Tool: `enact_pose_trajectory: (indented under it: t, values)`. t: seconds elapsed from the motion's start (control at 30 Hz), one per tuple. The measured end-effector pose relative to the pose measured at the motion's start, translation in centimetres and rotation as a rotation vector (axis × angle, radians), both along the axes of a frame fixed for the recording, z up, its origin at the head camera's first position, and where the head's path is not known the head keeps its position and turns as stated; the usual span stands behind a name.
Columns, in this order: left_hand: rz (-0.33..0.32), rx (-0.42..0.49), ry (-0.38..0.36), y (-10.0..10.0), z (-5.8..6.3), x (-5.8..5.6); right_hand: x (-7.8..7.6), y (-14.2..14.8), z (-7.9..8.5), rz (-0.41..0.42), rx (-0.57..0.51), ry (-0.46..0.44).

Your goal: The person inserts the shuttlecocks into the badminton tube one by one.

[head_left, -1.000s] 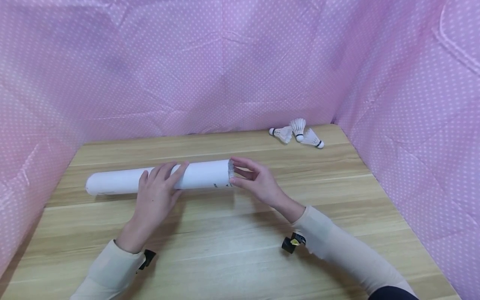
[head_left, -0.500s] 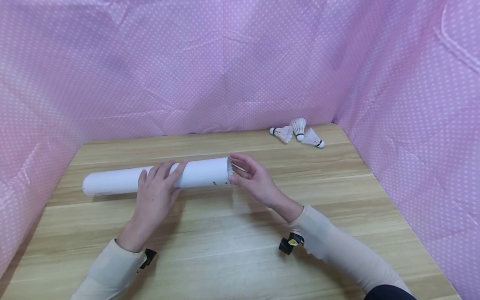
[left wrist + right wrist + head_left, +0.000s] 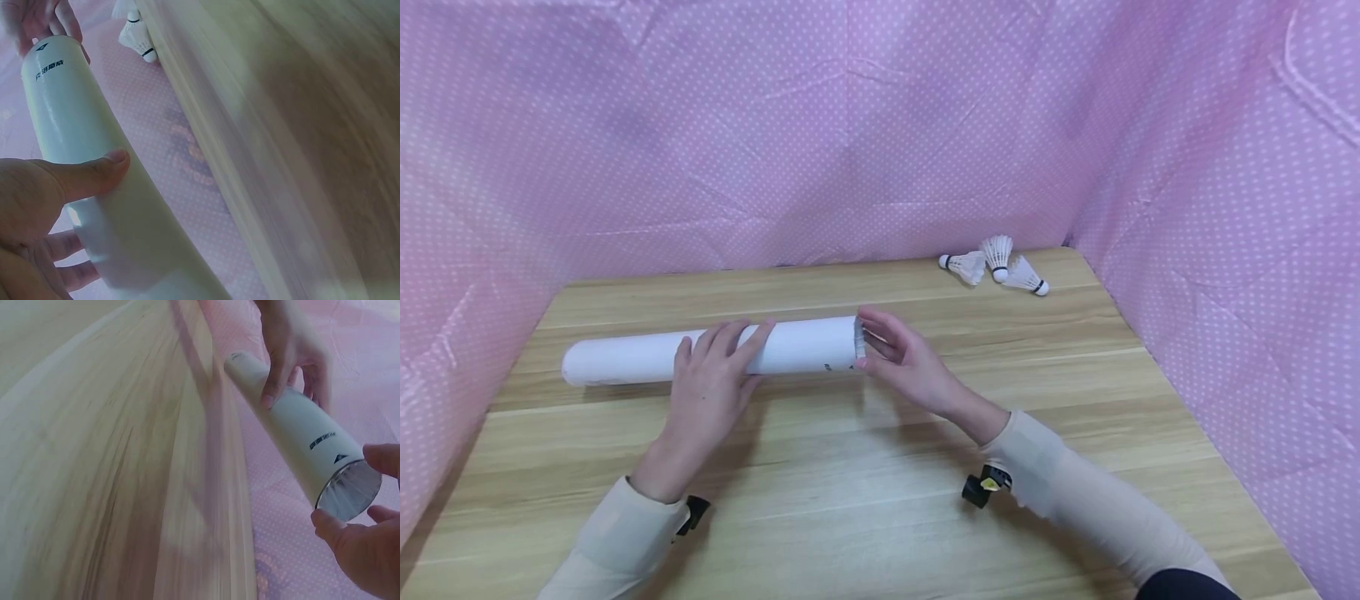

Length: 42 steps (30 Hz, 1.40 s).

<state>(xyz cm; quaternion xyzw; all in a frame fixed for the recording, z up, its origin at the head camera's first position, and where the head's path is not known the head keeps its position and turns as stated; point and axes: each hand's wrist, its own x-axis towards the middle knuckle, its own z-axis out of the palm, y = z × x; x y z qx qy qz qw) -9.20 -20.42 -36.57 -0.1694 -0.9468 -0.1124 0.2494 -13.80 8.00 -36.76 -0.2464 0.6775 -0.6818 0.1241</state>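
A long white shuttlecock tube (image 3: 625,358) lies across the view, its printed end facing right. My left hand (image 3: 709,392) grips it near the middle, fingers over the top and thumb on the near side. At the right end, my right hand (image 3: 917,371) holds the rim, thumb low and fingertips high. The right wrist view shows this end of the tube (image 3: 300,434) uncapped, with a pale, streaked inside; whether those streaks are feathers I cannot tell. In the left wrist view, the left thumb presses along the tube (image 3: 75,119).
Three white shuttlecocks (image 3: 997,260) lie close together at the back right of the wooden table (image 3: 850,500). Pink dotted cloth (image 3: 850,133) hangs behind the table and along both sides.
The tube has shifted slightly left, and my right hand has followed its rim a little leftward. My left hand keeps its grip; the loose shuttlecocks have stayed put.
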Motion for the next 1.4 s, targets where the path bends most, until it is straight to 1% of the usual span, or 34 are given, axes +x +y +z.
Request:
enact_pose_trajectory:
  t: [0.1, 0.27, 0.4, 0.63, 0.77, 0.87, 0.93, 1.03, 1.2, 1.3, 1.4]
  values:
    - [-0.006, 0.002, 0.005, -0.2, 0.0, 0.0, -0.3, 0.5, -0.3, -0.007, 0.020, 0.033]
    - [-0.004, 0.005, 0.010, -0.5, 0.1, 0.1, -1.3, 2.3, -1.0, -0.078, 0.063, 0.057]
    - [0.008, 0.017, 0.000, -0.8, 0.2, 0.2, -2.7, 4.0, -1.7, -0.167, 0.066, 0.055]
    - [0.018, 0.009, -0.037, -1.2, 0.2, 0.4, -6.0, 7.6, -2.6, -0.370, 0.129, 0.076]
    - [0.022, 0.005, -0.046, -1.3, 0.1, 0.5, -7.8, 9.6, -2.9, -0.476, 0.223, 0.115]
    - [0.022, 0.002, -0.049, -1.3, 0.0, 0.5, -9.1, 10.9, -3.1, -0.553, 0.331, 0.141]
    - [0.020, -0.002, -0.049, -1.3, 0.0, 0.5, -9.9, 11.6, -3.1, -0.586, 0.411, 0.155]
    - [0.016, -0.001, -0.050, -1.3, 0.0, 0.5, -11.1, 12.2, -3.1, -0.605, 0.561, 0.171]
    - [0.011, 0.001, -0.046, -1.2, -0.1, 0.5, -12.7, 12.6, -2.9, -0.564, 0.786, 0.236]
    - [0.005, -0.001, -0.046, -1.1, -0.1, 0.4, -13.2, 12.7, -2.9, -0.541, 0.880, 0.261]
    - [0.002, -0.001, -0.047, -0.9, -0.1, 0.4, -13.6, 12.7, -2.8, -0.531, 0.934, 0.245]
